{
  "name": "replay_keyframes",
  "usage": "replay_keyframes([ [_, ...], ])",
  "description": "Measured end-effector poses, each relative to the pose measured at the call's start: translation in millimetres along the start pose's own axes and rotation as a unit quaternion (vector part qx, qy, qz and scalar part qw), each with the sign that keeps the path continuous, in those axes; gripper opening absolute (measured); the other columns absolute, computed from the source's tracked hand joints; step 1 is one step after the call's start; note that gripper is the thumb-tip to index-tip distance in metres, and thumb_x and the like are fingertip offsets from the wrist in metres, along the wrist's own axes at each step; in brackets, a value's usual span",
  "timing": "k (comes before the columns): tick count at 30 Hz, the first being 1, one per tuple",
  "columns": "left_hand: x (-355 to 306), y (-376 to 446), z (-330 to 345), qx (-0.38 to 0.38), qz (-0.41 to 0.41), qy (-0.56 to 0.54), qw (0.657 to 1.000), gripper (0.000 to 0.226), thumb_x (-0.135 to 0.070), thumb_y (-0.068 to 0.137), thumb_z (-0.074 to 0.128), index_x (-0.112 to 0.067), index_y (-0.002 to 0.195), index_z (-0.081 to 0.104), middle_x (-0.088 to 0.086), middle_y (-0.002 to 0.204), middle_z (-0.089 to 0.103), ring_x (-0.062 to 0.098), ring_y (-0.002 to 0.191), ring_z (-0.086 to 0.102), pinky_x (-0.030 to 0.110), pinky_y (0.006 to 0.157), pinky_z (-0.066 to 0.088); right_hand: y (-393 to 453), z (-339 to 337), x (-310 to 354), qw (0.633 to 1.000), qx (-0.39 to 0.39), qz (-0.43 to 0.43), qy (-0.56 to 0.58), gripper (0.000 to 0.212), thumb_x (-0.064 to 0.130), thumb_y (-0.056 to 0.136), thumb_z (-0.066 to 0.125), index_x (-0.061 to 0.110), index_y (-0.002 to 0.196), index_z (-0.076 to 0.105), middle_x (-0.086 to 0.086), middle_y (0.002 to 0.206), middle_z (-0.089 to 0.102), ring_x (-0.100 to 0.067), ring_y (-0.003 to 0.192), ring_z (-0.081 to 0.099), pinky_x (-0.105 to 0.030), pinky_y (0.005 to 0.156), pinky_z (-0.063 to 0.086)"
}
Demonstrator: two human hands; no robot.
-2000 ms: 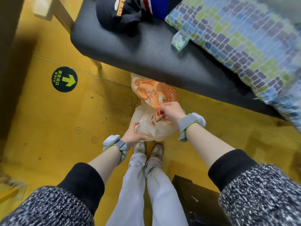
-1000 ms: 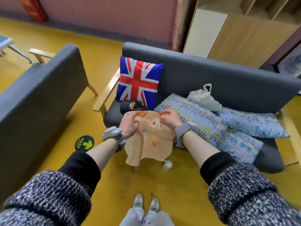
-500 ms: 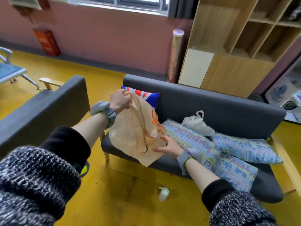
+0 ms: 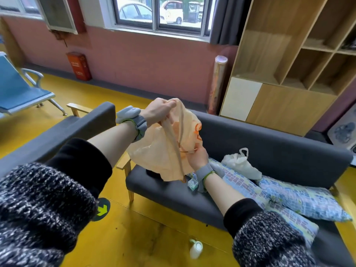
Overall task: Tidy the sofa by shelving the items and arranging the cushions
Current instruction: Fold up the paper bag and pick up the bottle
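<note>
Your left hand (image 4: pixel 160 110) is raised at the centre of the frame, fingers curled tight round the bunched top of the orange plastic bag (image 4: pixel 163 151), so it hangs free in front of the sofa (image 4: pixel 240 135). Lower down, your right hand (image 4: pixel 196 156) pinches the bag's side, probably to gather or fold it for shelving. The shelf unit (image 4: pixel 289 60) stands at upper right. On the sofa lie 1 white bag (image 4: pixel 242 166) and the patterned cushions (image 4: pixel 300 197); a small bottle (image 4: pixel 195 251) lies on the floor, bottom centre.
</note>
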State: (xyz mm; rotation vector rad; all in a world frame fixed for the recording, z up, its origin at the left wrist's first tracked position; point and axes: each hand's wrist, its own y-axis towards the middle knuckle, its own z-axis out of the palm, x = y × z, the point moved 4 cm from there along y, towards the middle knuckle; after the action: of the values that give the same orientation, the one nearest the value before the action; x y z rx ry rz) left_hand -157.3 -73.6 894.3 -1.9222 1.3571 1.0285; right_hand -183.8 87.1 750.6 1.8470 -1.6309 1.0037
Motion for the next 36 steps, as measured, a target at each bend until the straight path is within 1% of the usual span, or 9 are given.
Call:
replay_keyframes([
  [5, 0.5, -0.7, -23.0, -0.023, 0.016, -0.011, 1.0, 0.028, -0.028, 0.094, 0.044, -0.009, 0.086, 0.063, 0.003, 0.062, 0.063, 0.013, 0.051, 0.058, 0.021, 0.049, 0.05, 4.4, -11.3, 6.2, 0.999, -0.038, 0.021, 0.027, 0.02, 0.019, 0.089, 0.046, 0.005, 0.087, 0.06, -0.02, 0.099, 0.065, -0.038, 0.095, 0.058, -0.032, 0.07, 0.039],
  [8, 3.8, 5.9, -43.7, -0.076, 0.028, 0.007, 0.997, 0.018, -0.021, 0.087, 0.054, -0.009, 0.079, 0.065, 0.008, 0.068, 0.065, 0.02, 0.058, 0.057, 0.026, 0.055, 0.05, 9.4, -22.9, 4.4, 0.996, -0.064, 0.033, 0.051, 0.032, 0.032, 0.083, 0.044, 0.013, 0.058, 0.037, -0.012, 0.075, 0.051, -0.029, 0.079, 0.045, -0.032, 0.065, 0.03],
  [14, 25.2, 16.0, -88.7, -0.193, -0.005, 0.091, 0.977, 0.032, 0.003, 0.083, 0.049, -0.004, 0.105, 0.071, 0.017, 0.105, 0.069, 0.032, 0.1, 0.063, 0.037, 0.084, 0.054, 17.2, -48.0, -11.3, 0.988, -0.137, 0.07, -0.014, 0.013, 0.0, 0.086, 0.046, 0.011, 0.08, 0.046, -0.017, 0.103, 0.06, -0.03, 0.082, 0.049, -0.031, 0.069, 0.036],
  [19, 57.9, 26.7, -113.9, -0.244, -0.084, 0.135, 0.957, 0.029, 0.001, 0.09, 0.049, 0.001, 0.112, 0.068, 0.021, 0.118, 0.065, 0.036, 0.11, 0.06, 0.038, 0.092, 0.047, 22.3, -53.2, -17.9, 0.983, -0.104, 0.104, -0.108, 0.016, 0.003, 0.084, 0.05, 0.008, 0.092, 0.063, -0.017, 0.115, 0.063, -0.035, 0.105, 0.059, -0.036, 0.089, 0.047],
  [23, 97.6, 35.8, -120.9, -0.208, -0.118, 0.153, 0.959, 0.029, 0.003, 0.091, 0.048, 0.004, 0.114, 0.066, 0.023, 0.122, 0.063, 0.038, 0.112, 0.058, 0.039, 0.095, 0.045, 15.2, -50.7, -11.3, 0.98, -0.081, 0.12, -0.138, 0.006, 0.01, 0.082, 0.054, 0.005, 0.078, 0.055, -0.017, 0.095, 0.058, -0.028, 0.081, 0.05, -0.032, 0.073, 0.043],
  [28, 155.2, 39.8, -140.9, -0.168, -0.152, 0.148, 0.963, 0.029, 0.001, 0.088, 0.054, 0.004, 0.113, 0.067, 0.024, 0.119, 0.064, 0.038, 0.112, 0.06, 0.043, 0.097, 0.047, 12.8, -54.6, -10.7, 0.979, -0.086, 0.154, -0.099, 0.029, 0.002, 0.082, 0.053, 0.006, 0.055, 0.044, -0.016, 0.075, 0.058, -0.028, 0.069, 0.054, -0.029, 0.058, 0.042],
  [31, 175.1, 41.5, -145.3, -0.144, -0.161, 0.154, 0.964, 0.032, -0.002, 0.087, 0.054, -0.001, 0.117, 0.064, 0.023, 0.122, 0.063, 0.038, 0.115, 0.058, 0.041, 0.096, 0.046, 12.7, -50.0, -1.4, 0.978, -0.094, 0.188, 0.01, 0.029, -0.001, 0.088, 0.051, -0.002, 0.059, 0.048, -0.02, 0.071, 0.057, -0.032, 0.065, 0.059, -0.037, 0.064, 0.054],
  [34, 173.3, 43.0, -131.4, -0.131, -0.184, 0.207, 0.952, 0.049, -0.005, 0.086, 0.057, -0.002, 0.134, 0.047, 0.022, 0.132, 0.053, 0.037, 0.122, 0.052, 0.042, 0.1, 0.043, 13.1, -37.9, 20.4, 0.974, -0.084, 0.195, 0.073, 0.018, -0.002, 0.089, 0.049, -0.005, 0.075, 0.06, -0.018, 0.07, 0.061, -0.024, 0.051, 0.057, -0.029, 0.052, 0.054],
  [36, 159.6, 42.2, -109.6, -0.097, -0.144, 0.234, 0.957, 0.059, -0.01, 0.081, 0.063, -0.008, 0.137, 0.044, 0.018, 0.137, 0.047, 0.034, 0.126, 0.047, 0.041, 0.102, 0.042, 14.3, -29.4, 36.0, 0.976, -0.076, 0.183, 0.092, 0.022, -0.001, 0.088, 0.051, 0.001, 0.069, 0.06, -0.012, 0.061, 0.059, -0.018, 0.048, 0.054, -0.025, 0.052, 0.052],
])
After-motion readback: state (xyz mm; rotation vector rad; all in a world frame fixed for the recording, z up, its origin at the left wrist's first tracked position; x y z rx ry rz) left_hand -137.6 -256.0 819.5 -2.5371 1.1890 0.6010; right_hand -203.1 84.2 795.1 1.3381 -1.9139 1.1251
